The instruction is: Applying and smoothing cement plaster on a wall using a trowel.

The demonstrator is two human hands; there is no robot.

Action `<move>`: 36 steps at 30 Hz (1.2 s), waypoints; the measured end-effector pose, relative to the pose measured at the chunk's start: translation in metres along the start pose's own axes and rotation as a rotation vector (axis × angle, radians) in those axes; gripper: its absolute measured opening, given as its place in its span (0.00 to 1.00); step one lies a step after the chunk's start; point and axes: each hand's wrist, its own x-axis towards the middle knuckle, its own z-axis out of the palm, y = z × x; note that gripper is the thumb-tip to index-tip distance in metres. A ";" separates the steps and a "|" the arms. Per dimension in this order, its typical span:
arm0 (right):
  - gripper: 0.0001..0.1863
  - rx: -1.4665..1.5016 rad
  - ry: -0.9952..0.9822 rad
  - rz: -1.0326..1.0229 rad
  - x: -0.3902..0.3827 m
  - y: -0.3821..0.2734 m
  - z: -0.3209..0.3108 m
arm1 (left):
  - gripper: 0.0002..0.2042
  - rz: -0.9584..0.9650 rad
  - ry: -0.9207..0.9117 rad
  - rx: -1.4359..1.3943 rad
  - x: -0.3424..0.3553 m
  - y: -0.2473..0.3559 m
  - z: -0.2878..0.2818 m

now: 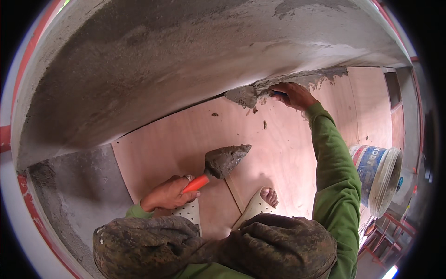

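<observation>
My left hand [169, 193] is closed round the orange handle of a pointed trowel [227, 160]. Wet grey mortar is heaped on its blade, which points up and to the right above the plywood. Reaching forward, my right hand [296, 96] grips a blue-handled putty knife [279, 93]. Its blade end, caked in mortar [242, 96], lies where the grey wall [186, 60] meets the plywood. A rough strip of mortar [320, 76] runs along this joint to the right of the blade. Left of it, the joint shows as a dark gap.
Plywood sheets [162, 139] lie under my feet in pale clogs [255, 207], with mortar crumbs [265, 124] scattered near the wall. A white and blue bucket [374, 174] lies tipped at the right. Grey concrete [88, 181] borders the plywood at left; red metal framing [385, 237] shows lower right.
</observation>
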 end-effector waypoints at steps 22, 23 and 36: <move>0.16 0.191 0.050 0.172 -0.091 -0.007 -0.044 | 0.18 0.066 0.070 -0.019 -0.020 0.005 -0.002; 0.16 0.216 0.101 0.216 -0.105 -0.015 -0.040 | 0.18 0.069 0.080 -0.023 -0.020 0.006 -0.003; 0.14 0.253 0.232 0.111 -0.105 -0.084 -0.017 | 0.16 -0.009 0.247 0.062 -0.001 -0.005 -0.037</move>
